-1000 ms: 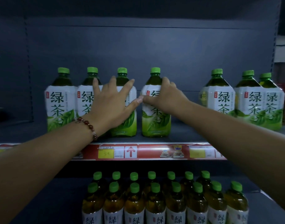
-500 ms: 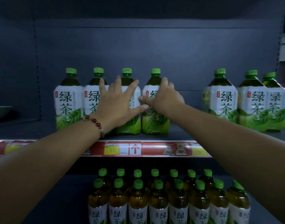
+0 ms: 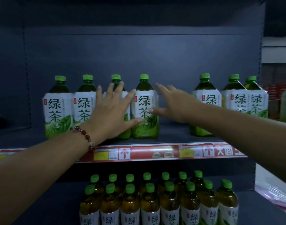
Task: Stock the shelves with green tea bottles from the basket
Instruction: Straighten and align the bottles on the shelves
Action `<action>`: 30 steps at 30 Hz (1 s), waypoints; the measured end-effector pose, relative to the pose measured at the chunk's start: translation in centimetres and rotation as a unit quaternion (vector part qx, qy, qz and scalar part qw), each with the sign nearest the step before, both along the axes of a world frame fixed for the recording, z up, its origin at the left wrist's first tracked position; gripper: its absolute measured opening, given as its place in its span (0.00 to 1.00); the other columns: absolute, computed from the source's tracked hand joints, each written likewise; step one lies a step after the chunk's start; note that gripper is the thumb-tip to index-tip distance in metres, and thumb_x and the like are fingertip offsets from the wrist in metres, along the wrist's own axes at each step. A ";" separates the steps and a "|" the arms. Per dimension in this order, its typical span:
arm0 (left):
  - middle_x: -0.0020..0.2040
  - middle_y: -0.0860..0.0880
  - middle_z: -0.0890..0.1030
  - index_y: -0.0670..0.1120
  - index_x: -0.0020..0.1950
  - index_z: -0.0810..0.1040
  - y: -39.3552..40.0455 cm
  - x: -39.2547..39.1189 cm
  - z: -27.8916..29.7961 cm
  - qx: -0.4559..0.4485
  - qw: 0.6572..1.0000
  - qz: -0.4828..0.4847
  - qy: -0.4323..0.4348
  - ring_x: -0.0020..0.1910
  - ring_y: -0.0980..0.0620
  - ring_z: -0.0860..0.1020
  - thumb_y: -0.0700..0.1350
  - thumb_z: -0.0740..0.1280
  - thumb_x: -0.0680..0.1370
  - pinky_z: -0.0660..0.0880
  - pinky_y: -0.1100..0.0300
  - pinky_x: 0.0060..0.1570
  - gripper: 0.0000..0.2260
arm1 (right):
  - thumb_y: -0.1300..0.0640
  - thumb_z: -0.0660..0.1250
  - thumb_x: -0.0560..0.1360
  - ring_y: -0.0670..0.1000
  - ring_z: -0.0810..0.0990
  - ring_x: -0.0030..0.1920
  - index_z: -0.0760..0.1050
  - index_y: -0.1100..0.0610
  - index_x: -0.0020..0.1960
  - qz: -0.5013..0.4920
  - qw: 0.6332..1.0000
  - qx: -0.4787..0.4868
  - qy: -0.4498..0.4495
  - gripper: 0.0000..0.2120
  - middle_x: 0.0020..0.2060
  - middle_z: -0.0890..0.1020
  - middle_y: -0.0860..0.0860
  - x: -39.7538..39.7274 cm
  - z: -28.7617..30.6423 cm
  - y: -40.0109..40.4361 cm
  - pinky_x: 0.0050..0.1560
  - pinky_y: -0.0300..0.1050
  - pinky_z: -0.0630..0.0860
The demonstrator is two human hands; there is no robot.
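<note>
Flanking fourth bottle (image 3: pixel 144 109), left hand (image 3: pixel 112 114) fingers touching, right hand (image 3: pixel 174 104) beside

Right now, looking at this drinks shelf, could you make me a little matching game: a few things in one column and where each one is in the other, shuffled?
Things
1. left hand
2. right hand
3. bead bracelet
4. small bottles

Places
A. on the lower shelf, packed in rows
B. spread flat over the third big bottle from the left
C. round the left wrist
D. open, at the right side of the fourth big bottle

Pairs: 1-B, 2-D, 3-C, 4-A
</note>
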State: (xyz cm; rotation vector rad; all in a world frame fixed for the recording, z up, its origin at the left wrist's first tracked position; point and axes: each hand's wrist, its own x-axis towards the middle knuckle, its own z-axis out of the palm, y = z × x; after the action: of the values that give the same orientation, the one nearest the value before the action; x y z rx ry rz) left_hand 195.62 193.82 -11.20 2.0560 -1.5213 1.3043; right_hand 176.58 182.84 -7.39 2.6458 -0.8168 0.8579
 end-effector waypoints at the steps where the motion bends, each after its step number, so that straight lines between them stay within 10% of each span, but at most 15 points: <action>1: 0.81 0.42 0.47 0.57 0.81 0.45 -0.1 -0.3 0.1 0.003 1.000 -0.002 -0.013 0.80 0.39 0.47 0.76 0.50 0.72 0.40 0.36 0.75 0.43 | 0.33 0.63 0.75 0.59 0.66 0.73 0.49 0.52 0.81 -0.019 0.999 -0.049 0.011 0.44 0.76 0.63 0.55 -1.1 0.0 -0.3 0.71 0.56 0.67; 6: 0.78 0.39 0.59 0.58 0.80 0.53 -1.6 -1.2 1.3 -0.012 0.999 -0.007 -0.037 0.76 0.38 0.57 0.75 0.56 0.71 0.47 0.36 0.74 0.41 | 0.35 0.63 0.76 0.61 0.62 0.74 0.52 0.54 0.80 -0.116 0.986 -0.119 -0.012 0.41 0.76 0.60 0.58 -4.8 0.7 -3.2 0.72 0.55 0.62; 17: 0.64 0.41 0.76 0.59 0.80 0.53 -4.3 -0.7 1.9 -0.016 0.999 -0.022 -0.042 0.70 0.38 0.66 0.77 0.45 0.70 0.53 0.36 0.72 0.42 | 0.37 0.68 0.74 0.66 0.73 0.66 0.36 0.58 0.80 -0.163 0.957 0.123 -0.207 0.53 0.70 0.70 0.65 -6.6 2.6 -8.1 0.64 0.61 0.74; 23: 0.67 0.41 0.73 0.60 0.80 0.51 -4.4 -1.0 2.0 -0.011 0.999 -0.049 0.009 0.73 0.40 0.63 0.77 0.52 0.71 0.46 0.38 0.74 0.41 | 0.27 0.64 0.69 0.60 0.81 0.50 0.77 0.59 0.58 -0.185 0.963 0.140 -0.139 0.36 0.52 0.82 0.59 -6.7 3.5 -9.4 0.51 0.50 0.78; 30: 0.57 0.44 0.74 0.62 0.78 0.55 -3.9 -0.8 2.6 -0.009 0.994 -0.094 0.052 0.66 0.42 0.67 0.76 0.59 0.69 0.47 0.40 0.75 0.41 | 0.30 0.65 0.71 0.62 0.79 0.59 0.76 0.57 0.62 -0.120 0.958 0.188 -0.178 0.34 0.59 0.80 0.59 -7.4 3.9 -8.8 0.62 0.57 0.75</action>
State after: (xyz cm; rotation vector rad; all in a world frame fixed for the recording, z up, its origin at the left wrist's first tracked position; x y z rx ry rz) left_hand 194.86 189.88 -8.62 1.8863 -1.6055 1.1185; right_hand 169.13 174.01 -3.53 2.6474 -1.4926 1.2330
